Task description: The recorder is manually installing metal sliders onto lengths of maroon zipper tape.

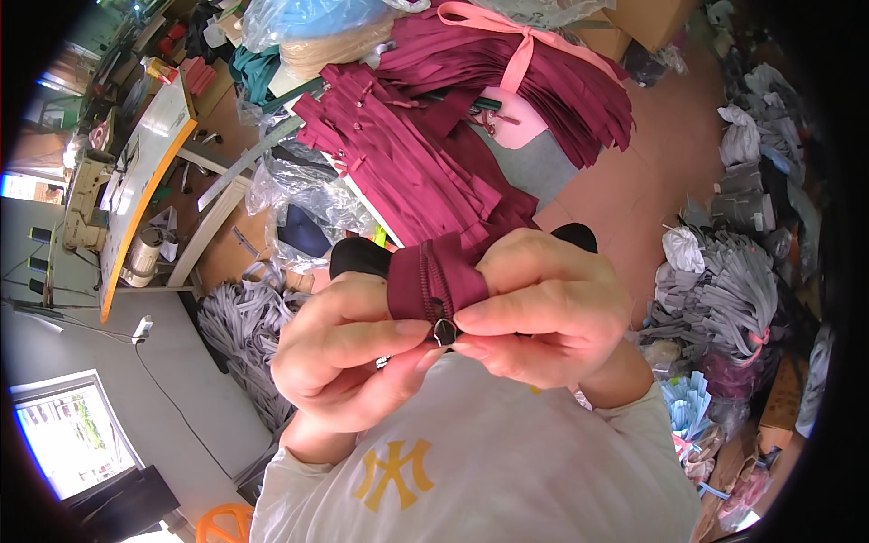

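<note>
Behind both hands' grip (444, 330) pinching maroon zipper (434, 276): maroon zipper pile (407, 172), w/ grey bundles (733, 299) at rt.

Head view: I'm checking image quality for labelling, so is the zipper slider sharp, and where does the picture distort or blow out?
Head view: the slider on the maroon zipper is fairly sharp; the table edge bends near the rim; the window lower left glares; corners are black.

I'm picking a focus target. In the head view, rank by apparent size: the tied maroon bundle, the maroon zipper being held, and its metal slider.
1. Tied maroon bundle, largest as it looks, though it lies farther from the camera.
2. Held maroon zipper, pinched between left hand and right hand.
3. Metal slider, clearly smallest.
</note>
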A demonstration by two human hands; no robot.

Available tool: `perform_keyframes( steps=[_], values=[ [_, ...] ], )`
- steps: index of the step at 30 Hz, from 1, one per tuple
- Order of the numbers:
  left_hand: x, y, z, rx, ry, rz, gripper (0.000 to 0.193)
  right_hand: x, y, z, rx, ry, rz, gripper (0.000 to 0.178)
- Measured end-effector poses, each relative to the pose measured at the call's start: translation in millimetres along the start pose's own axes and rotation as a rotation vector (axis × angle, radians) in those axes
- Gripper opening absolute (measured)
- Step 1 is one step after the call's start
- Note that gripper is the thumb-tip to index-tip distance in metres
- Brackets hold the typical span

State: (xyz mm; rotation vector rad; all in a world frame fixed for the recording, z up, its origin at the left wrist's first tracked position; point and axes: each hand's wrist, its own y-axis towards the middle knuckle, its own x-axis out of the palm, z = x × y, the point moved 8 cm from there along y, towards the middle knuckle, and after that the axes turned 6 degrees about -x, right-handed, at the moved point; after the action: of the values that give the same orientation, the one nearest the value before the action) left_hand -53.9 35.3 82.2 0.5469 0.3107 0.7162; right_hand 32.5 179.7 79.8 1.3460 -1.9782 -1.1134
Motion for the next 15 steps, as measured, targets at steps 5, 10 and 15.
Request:
perform_keyframes(
  steps=[5,10,15],
  values=[
    [2,-1,6,0.078,0.093,-0.015,0.026,1,0,-8,-0.116,-0.049,-0.056,0.036],
    [4,-1,8,0.011,0.22,0.036,0.024,3,1,-10,-0.167,-0.126,-0.046,0.039],
    [1,0,7,0.027,0.263,0.064,0.021,4,2,-12,-0.203,-0.208,-0.055,0.041]
  ],
)
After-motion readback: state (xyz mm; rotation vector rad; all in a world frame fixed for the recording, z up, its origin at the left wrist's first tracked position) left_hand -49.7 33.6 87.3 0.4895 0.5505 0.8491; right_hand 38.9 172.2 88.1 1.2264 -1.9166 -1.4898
